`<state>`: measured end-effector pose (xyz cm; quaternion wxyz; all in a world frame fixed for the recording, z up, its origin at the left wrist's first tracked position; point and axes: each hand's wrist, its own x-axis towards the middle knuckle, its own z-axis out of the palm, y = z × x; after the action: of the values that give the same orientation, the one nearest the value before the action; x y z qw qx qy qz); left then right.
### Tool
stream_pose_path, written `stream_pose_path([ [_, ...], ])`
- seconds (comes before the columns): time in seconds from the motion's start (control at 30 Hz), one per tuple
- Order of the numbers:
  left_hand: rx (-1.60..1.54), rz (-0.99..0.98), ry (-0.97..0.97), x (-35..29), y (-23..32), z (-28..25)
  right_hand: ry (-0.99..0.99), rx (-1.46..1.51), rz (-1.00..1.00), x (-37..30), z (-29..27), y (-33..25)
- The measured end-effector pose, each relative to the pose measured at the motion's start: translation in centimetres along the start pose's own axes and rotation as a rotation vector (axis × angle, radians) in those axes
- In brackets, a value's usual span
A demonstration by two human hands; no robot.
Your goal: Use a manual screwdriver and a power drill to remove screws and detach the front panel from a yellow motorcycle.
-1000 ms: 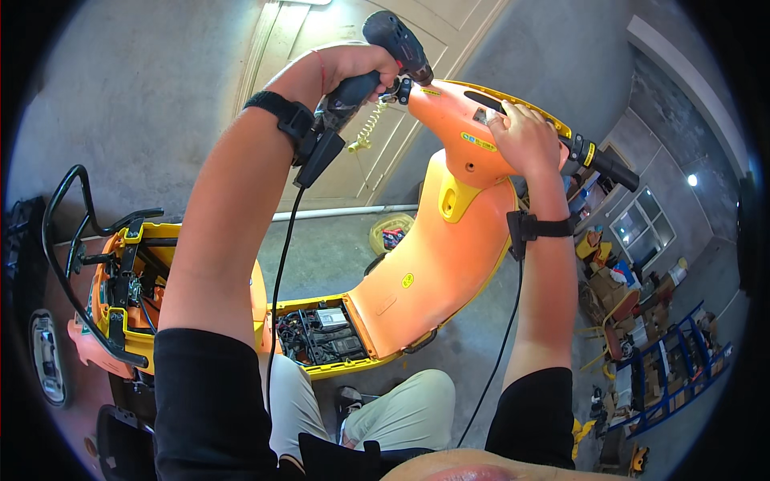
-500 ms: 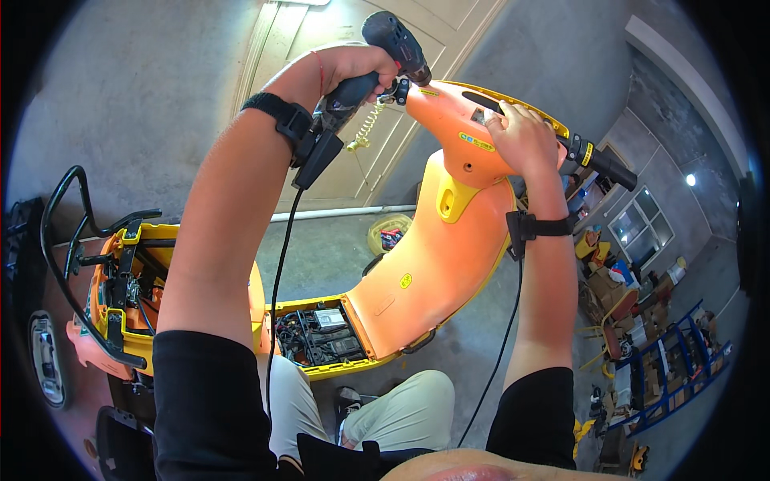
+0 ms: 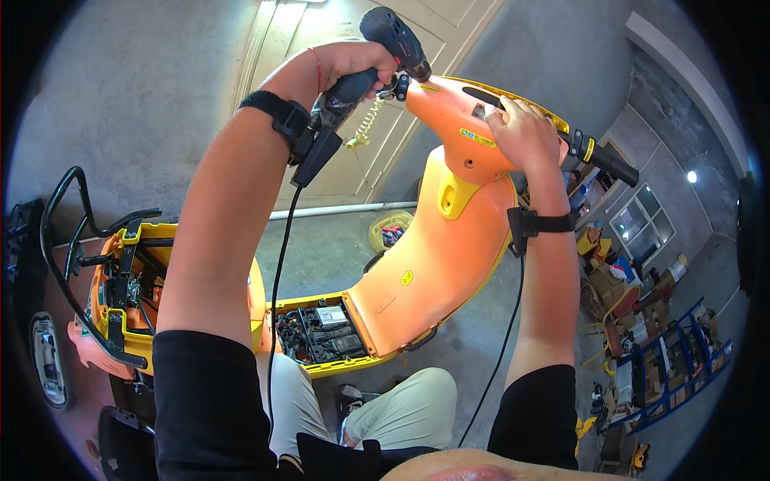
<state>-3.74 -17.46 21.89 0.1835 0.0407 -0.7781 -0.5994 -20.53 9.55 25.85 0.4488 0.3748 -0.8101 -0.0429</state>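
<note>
My left hand (image 3: 370, 66) is wrapped round the grip of a dark cordless drill (image 3: 393, 38). The drill's nose points down at the left end of the orange handlebar cover (image 3: 445, 112) of an electric scooter; whether its bit touches a screw is too small to see. On the right side of that cover lies my right hand (image 3: 525, 136), its fingers spread over the top edge. Beside it sticks out the black right handlebar grip (image 3: 613, 166). Below runs the orange front panel (image 3: 429, 264), with a yellow hook piece (image 3: 453, 196) near its top.
An open battery bay (image 3: 325, 333) with wiring lies in the footboard. At left are the scooter's open rear body (image 3: 140, 297) and black grab rail (image 3: 60, 216). A yellow bag (image 3: 389, 228) sits by the wall. Blue shelving (image 3: 674, 361) and boxes stand right. Cables hang from both wrist straps.
The drill and my left hand have shifted up very slightly against the handlebar cover. Otherwise both hands keep their places.
</note>
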Motion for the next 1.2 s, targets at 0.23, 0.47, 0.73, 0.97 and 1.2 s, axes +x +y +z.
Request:
stream_pose_path([
  [0.23,0.019,-0.029,-0.019,0.2,0.1,-0.1,-0.004,0.001,-0.005,0.0,0.0,0.0],
  [0.47,0.01,-0.028,-0.003,0.4,-0.2,-0.1,-0.023,0.011,0.01,0.1,0.0,-0.1],
  [0.73,0.016,-0.004,-0.043,0.3,0.0,0.2,0.01,0.009,0.01,0.2,0.5,0.2],
  [0.97,-0.107,0.022,-0.033,-0.3,-0.9,0.2,-0.039,0.026,0.017,0.2,-0.1,0.0],
  [1.2,-0.256,0.129,-0.005,-3.0,-1.6,-0.4,-0.055,0.023,0.039,0.1,-0.2,0.0],
])
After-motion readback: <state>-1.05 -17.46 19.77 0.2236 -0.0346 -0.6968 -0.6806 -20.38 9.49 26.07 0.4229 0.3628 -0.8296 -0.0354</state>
